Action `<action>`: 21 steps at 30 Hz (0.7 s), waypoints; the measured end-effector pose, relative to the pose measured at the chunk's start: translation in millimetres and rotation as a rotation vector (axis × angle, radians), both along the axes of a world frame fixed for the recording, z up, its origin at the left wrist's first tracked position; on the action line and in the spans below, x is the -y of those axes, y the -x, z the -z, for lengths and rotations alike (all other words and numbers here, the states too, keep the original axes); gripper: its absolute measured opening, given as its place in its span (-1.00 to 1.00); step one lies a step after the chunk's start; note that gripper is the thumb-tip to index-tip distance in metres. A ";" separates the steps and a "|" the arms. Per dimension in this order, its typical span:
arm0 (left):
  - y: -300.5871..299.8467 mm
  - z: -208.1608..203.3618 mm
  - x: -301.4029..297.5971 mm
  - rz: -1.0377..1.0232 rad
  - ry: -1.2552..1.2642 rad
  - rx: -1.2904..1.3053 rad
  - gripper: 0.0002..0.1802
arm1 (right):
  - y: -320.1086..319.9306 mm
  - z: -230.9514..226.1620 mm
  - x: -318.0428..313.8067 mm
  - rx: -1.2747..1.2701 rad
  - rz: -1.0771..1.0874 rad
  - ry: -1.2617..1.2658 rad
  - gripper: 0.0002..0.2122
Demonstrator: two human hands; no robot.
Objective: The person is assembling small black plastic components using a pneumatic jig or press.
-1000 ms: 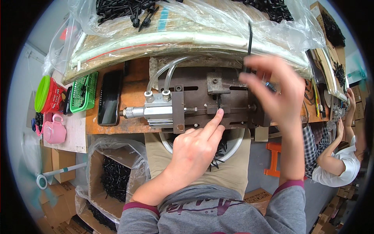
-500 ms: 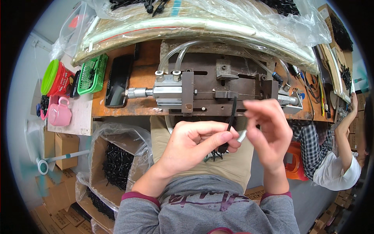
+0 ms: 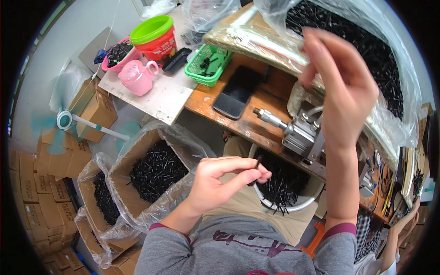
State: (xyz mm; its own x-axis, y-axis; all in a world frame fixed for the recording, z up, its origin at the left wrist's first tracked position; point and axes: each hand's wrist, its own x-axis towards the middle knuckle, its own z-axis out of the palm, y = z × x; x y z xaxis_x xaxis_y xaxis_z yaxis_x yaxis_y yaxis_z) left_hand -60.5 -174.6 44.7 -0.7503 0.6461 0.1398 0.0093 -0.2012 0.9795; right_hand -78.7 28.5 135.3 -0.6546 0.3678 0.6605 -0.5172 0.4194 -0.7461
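My left hand [image 3: 224,183] is pinched around a slim black plastic piece [image 3: 258,164], held over my lap beside a white bucket [image 3: 299,208] of similar black pieces. Most of that piece is hidden by the fingers. My right hand [image 3: 343,85] is raised high on the right, slightly blurred, with its fingers bent and apart and nothing visible in them. Beyond it lies a heap of loose black plastic pieces [image 3: 353,41] in clear plastic sheeting. Below the right forearm, a metal clamping fixture [image 3: 300,137] with a silver cylinder sits on the wooden bench, partly covered by the arm.
A phone [image 3: 237,94], a green basket [image 3: 208,68], a pink cup [image 3: 137,78] and a red tub with a green rim [image 3: 156,41] stand at the back left. Lined cartons [image 3: 123,183] of black pieces and a fan [image 3: 64,120] are on the left. Another person's arm [image 3: 401,227] shows at right.
My view has swung to the left. The right hand has gone from beside the left hand up toward the heap of black pieces. My left hand still pinches its black piece.
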 end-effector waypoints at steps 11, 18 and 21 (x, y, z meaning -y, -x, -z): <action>85.5 14.0 31.1 -0.778 0.073 -0.694 -0.85 | 144.4 -28.8 -5.7 0.055 0.220 -0.360 -0.66; 216.0 32.3 -14.6 -0.909 0.424 -1.106 -0.85 | 21.2 4.4 -31.0 0.255 0.173 -0.432 -0.84; 231.6 35.8 -23.4 -0.838 0.550 -1.076 -0.73 | -12.4 8.9 -54.1 0.396 0.281 -0.403 -0.86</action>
